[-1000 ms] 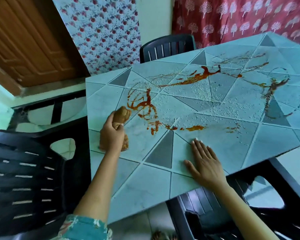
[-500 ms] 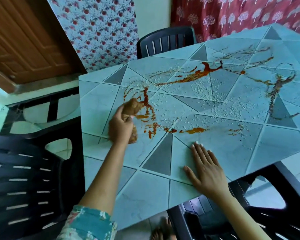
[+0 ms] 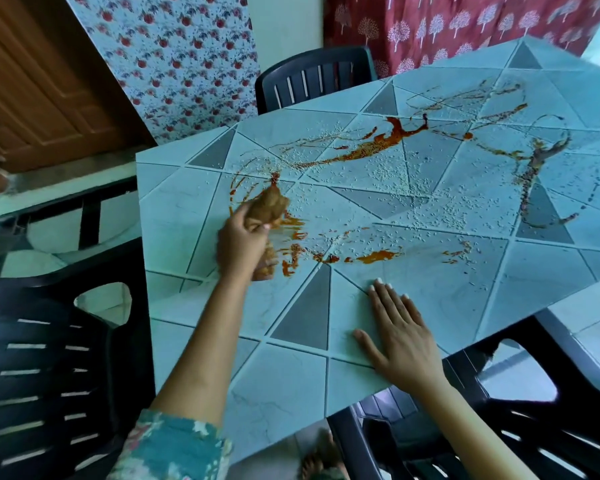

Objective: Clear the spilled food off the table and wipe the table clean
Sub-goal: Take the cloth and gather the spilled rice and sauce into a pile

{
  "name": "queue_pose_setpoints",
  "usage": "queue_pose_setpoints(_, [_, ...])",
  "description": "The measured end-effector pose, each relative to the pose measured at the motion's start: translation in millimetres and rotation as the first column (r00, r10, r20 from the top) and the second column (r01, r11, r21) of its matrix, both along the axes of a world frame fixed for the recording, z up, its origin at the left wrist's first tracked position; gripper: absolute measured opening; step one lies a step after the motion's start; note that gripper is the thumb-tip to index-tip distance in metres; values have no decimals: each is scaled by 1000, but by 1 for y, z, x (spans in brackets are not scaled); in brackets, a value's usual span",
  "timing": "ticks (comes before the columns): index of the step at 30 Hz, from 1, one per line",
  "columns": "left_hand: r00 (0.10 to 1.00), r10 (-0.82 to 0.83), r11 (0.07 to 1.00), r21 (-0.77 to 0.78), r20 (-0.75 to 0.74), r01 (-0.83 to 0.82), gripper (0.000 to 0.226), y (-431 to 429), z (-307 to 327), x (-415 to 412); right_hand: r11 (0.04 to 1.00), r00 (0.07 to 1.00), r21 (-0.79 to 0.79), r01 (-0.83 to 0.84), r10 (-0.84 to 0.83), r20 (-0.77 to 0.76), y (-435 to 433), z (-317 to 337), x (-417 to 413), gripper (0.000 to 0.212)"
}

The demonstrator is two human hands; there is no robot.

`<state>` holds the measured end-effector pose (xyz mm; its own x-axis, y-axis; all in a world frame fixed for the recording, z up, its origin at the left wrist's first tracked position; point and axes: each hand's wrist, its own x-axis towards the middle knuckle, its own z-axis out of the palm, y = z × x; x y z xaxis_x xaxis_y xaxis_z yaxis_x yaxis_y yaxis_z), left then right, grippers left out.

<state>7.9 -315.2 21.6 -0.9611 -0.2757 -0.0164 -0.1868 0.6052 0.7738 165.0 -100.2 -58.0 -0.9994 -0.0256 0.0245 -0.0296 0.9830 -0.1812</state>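
— Where on the bench is the spill?
— Red-brown sauce runs in streaks and loops across the bench's middle and far half. White rice grains are scattered thickly among the streaks.

— And the cloth?
— A bunched brown cloth sits on the bench's left half, pressed onto the leftmost sauce loops. Smeared sauce lies just beside it, toward the bench's centre.

— What has hold of it?
— The left hand. Its grip is closed round the wad, with the fingers curled over it. That part of the picture is blurred, so the finer detail is lost.

— The other one?
— The right hand lies flat on the bench near its front edge, fingers straight and slightly spread. Its grip is loose and carries nothing. A few thin smears lie on the bench just beyond its fingertips.

— What stands round the bench?
— Dark plastic chairs. The far chair is at the bench's back edge, the left chair is along its left side, and the right chair is tucked partly under its near right edge.
— A teal floral sleeve shows below the bench's near edge, and a bare foot is on the floor under the near corner.
— Behind the bench are a wooden door, a floral curtain and a red curtain printed with white trees.
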Motion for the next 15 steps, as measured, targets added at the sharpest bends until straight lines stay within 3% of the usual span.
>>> queue_pose_setpoints(3, [988, 91, 964, -259, 125, -56, 42, -28, 1, 17, 1000, 1000, -9, 7, -7, 9, 0, 0, 2, 75])
queue_pose_setpoints(6, [983, 1, 948, -313, 184, 58, 42, 5, -7, 30, 1000, 1000, -16, 9, -9, 13, 0, 0, 2, 75])
queue_pose_setpoints(8, [972, -131, 951, -253, 197, 179, 42, 43, -10, 25, 1000, 1000, -20, 10, -10, 14, 0, 1, 2, 76])
queue_pose_setpoints(10, [946, -253, 964, -25, 201, 263, 39, 77, -6, 14, 1000, 1000, -20, 9, -9, 10, 0, 1, 2, 76])
queue_pose_setpoints(12, [950, -265, 951, 206, 166, 229, 36, 89, 1, 1, 1000, 1000, -21, 9, -9, 6, 0, 1, 2, 76])
queue_pose_setpoints(15, [984, -162, 981, 117, 77, 153, 37, 55, 9, -8, 1000, 1000, -28, 8, -8, -5, 0, 0, 1, 76])
